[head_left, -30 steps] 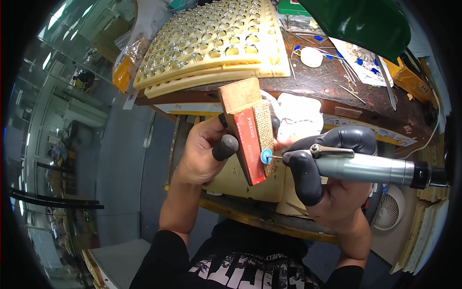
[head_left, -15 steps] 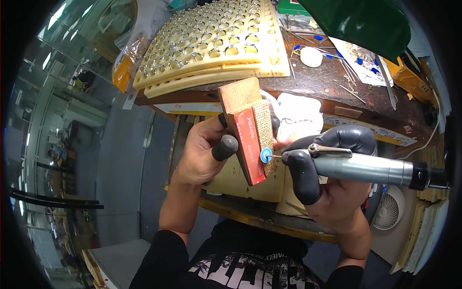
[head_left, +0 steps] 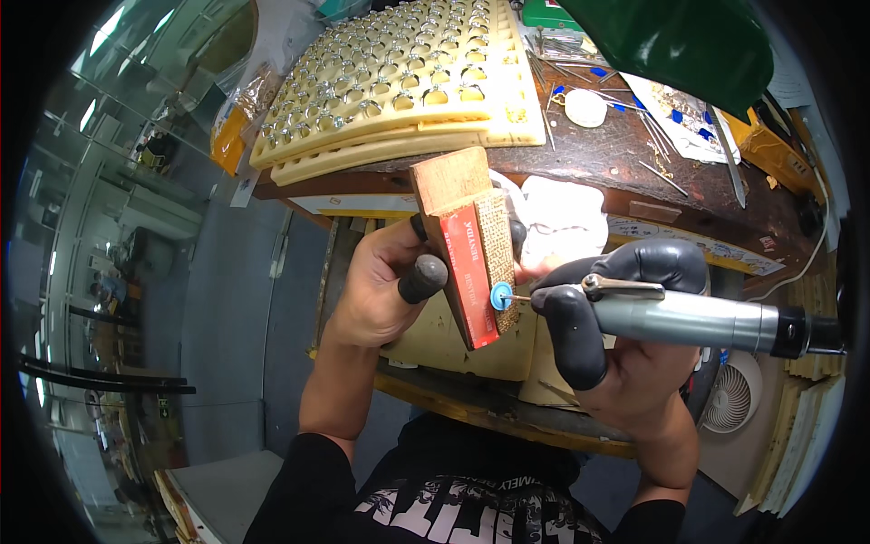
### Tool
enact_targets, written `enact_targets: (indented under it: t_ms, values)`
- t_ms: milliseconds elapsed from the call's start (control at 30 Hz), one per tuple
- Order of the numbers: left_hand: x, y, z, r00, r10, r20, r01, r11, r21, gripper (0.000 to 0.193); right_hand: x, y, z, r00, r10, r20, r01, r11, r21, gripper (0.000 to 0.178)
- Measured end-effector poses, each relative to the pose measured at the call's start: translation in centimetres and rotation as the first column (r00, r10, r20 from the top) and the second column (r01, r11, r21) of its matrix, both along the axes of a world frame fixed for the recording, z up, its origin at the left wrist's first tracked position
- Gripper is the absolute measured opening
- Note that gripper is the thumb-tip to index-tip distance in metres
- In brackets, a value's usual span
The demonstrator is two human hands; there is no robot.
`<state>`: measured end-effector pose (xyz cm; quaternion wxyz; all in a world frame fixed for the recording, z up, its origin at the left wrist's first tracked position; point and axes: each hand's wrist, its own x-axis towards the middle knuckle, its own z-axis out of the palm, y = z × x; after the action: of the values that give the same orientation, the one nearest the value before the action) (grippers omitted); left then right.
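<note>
My left hand [head_left: 376, 281], with black finger cots on its fingertips, is closed round a wooden block [head_left: 453, 175] held tilted in front of me. A red label strip [head_left: 468, 281] and a rough, brown woven-textured strip [head_left: 495, 245] cover the block's lower part. In black finger coverings, my right hand [head_left: 625, 317] grips a silver rotary tool handpiece [head_left: 698, 317] lying nearly level. Its thin shank carries a small blue disc [head_left: 501, 296], which meets the block at the edge of the rough strip. Fingers of my left hand behind the block are mostly hidden.
Stacked cream trays [head_left: 408, 118] hold rows of silver rings on the dark wooden bench [head_left: 616, 168]. To their right lie a white round lid [head_left: 585, 108], thin metal tools and blue bits. A green lamp shade [head_left: 680, 45] overhangs the right side; a white fan [head_left: 732, 394] stands low right.
Hardly anything differs: the block and the blue disc have shifted very slightly, the disc a touch lower. Both hands keep their holds.
</note>
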<state>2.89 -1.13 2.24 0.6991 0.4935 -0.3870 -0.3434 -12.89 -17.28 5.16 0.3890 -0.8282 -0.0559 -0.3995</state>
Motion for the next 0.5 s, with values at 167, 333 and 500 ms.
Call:
enact_targets:
  t_ms: [167,333,500]
  values:
    - [0.12,0.01,-0.09,1.0,0.019,0.014,-0.02,1.0,0.017,0.088,0.11,0.12,0.01,1.0,0.015,0.019,-0.017,0.997,0.08,0.008]
    - [0.13,0.18,-0.07,1.0,0.013,0.011,-0.014,1.0,0.021,0.087,0.19,0.19,-0.22,1.0,0.014,0.012,-0.016,0.995,0.103,0.007]
    - [0.11,0.02,-0.28,1.0,0.023,0.021,-0.023,1.0,0.018,0.087,-0.08,0.01,-0.24,0.999,0.011,-0.035,-0.008,0.996,0.088,0.008]
